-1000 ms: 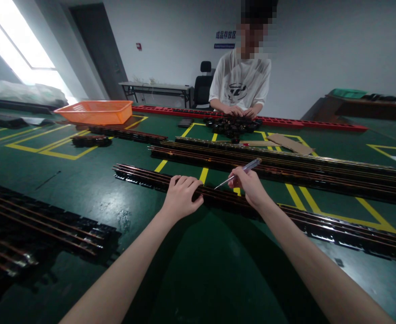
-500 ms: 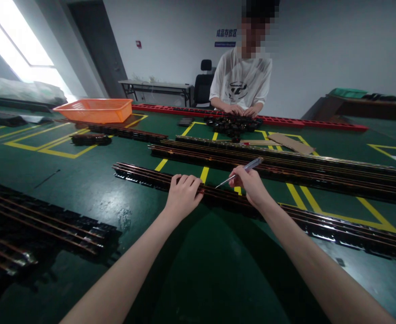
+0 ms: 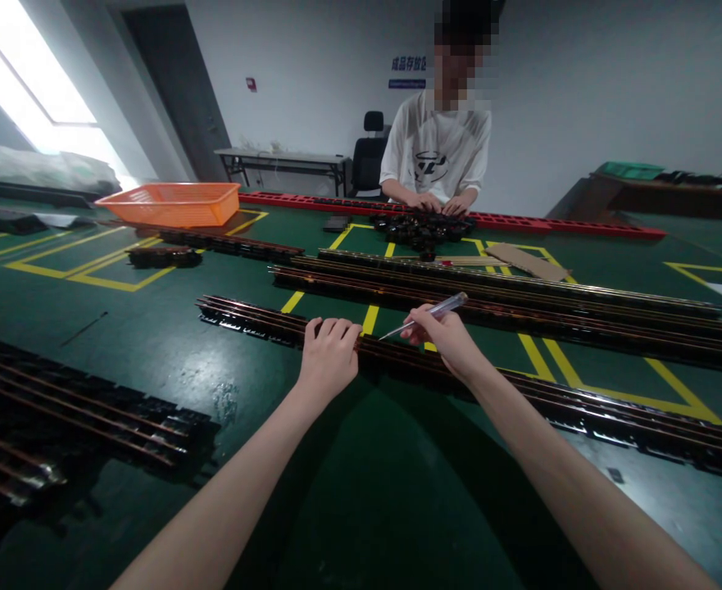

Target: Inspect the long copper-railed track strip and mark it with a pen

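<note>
A long black rail strip [image 3: 243, 319] with copper-coloured bars along its length lies across the table in front of me. My left hand [image 3: 329, 358] is closed over it, fingers bent across the far edge. In my right hand [image 3: 439, 334] is a thin screwdriver [image 3: 448, 306] with a clear handle, held like a pen. Its shaft slants down to the left, and the tip is at the strip just right of my left fingers. Whether the tip touches the strip I cannot tell.
Longer rail strips [image 3: 508, 307] lie beyond my hands, others [image 3: 78, 393] at the near left. Further back are an orange basket [image 3: 170, 205], a piece of cardboard [image 3: 528, 262] and a heap of black parts [image 3: 419, 233], where a person in a white shirt [image 3: 438, 152] works.
The rail strip has slid slightly to the left together with my left hand. My right hand and the screwdriver have also moved left, with the tip staying close to my left fingers.
</note>
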Action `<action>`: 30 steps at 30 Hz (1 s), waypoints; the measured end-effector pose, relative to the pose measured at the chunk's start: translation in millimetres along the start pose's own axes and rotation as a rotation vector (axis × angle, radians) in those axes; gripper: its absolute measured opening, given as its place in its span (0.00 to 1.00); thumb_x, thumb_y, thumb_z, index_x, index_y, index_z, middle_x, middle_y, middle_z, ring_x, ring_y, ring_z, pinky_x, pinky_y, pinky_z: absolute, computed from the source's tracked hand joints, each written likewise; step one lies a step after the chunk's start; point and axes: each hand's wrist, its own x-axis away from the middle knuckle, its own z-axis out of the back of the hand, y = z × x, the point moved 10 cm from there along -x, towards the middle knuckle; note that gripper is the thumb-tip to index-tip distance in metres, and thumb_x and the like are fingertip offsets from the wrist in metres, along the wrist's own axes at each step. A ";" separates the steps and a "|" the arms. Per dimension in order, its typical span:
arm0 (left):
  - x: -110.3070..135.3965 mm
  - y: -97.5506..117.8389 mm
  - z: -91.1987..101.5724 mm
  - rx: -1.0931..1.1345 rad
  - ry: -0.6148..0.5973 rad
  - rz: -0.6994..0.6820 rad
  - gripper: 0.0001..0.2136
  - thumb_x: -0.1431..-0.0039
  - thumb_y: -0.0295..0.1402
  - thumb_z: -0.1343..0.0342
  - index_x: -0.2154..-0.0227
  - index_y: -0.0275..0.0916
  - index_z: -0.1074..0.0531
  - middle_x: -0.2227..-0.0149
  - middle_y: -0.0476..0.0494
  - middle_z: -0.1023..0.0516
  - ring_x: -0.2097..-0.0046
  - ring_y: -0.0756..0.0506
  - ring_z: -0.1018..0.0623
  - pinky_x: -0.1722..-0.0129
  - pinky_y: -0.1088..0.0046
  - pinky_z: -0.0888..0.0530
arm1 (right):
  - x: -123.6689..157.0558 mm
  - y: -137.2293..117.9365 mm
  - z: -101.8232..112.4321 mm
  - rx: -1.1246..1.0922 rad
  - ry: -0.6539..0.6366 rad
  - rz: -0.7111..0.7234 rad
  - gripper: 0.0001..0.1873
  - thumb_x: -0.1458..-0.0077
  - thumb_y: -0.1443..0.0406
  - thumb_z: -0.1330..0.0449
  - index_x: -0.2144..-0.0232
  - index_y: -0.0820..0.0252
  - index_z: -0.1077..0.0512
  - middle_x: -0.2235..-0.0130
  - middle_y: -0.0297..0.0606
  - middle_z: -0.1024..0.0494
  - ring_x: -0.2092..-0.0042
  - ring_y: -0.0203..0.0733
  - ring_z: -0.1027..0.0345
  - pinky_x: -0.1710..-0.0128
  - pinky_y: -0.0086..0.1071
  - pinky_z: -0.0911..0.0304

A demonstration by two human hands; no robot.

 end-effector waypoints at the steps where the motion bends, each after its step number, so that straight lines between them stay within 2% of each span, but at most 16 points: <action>1: 0.0 -0.4 0.0 -0.002 -0.003 0.004 0.14 0.43 0.24 0.54 0.57 0.38 0.28 0.55 0.41 0.23 0.51 0.40 0.28 0.47 0.54 0.40 | 0.0 -0.1 -0.5 0.003 -0.005 0.002 0.13 0.55 0.58 0.38 0.79 0.62 0.30 0.79 0.35 0.25 0.78 0.31 0.34 0.76 0.25 0.37; 8: -0.5 -2.7 0.3 -0.019 -0.012 0.034 0.15 0.44 0.23 0.54 0.57 0.39 0.27 0.54 0.42 0.23 0.51 0.39 0.28 0.47 0.53 0.40 | -0.7 1.2 -3.1 -0.002 -0.028 0.009 0.14 0.55 0.56 0.38 0.78 0.62 0.29 0.78 0.35 0.24 0.77 0.32 0.34 0.75 0.26 0.37; 21: -0.2 -4.3 1.6 -0.014 -0.007 0.061 0.15 0.43 0.22 0.55 0.58 0.38 0.27 0.55 0.41 0.23 0.50 0.39 0.28 0.46 0.53 0.40 | 0.5 -0.3 1.9 -0.012 0.006 -0.005 0.13 0.56 0.57 0.38 0.80 0.62 0.30 0.79 0.35 0.25 0.77 0.32 0.34 0.75 0.26 0.36; 30: 0.5 -8.6 2.7 -0.017 0.007 0.079 0.17 0.44 0.21 0.55 0.58 0.41 0.27 0.56 0.42 0.23 0.51 0.38 0.28 0.46 0.52 0.40 | 0.9 -0.3 2.7 -0.019 0.007 0.004 0.12 0.56 0.58 0.39 0.80 0.62 0.29 0.79 0.35 0.25 0.77 0.32 0.34 0.75 0.26 0.36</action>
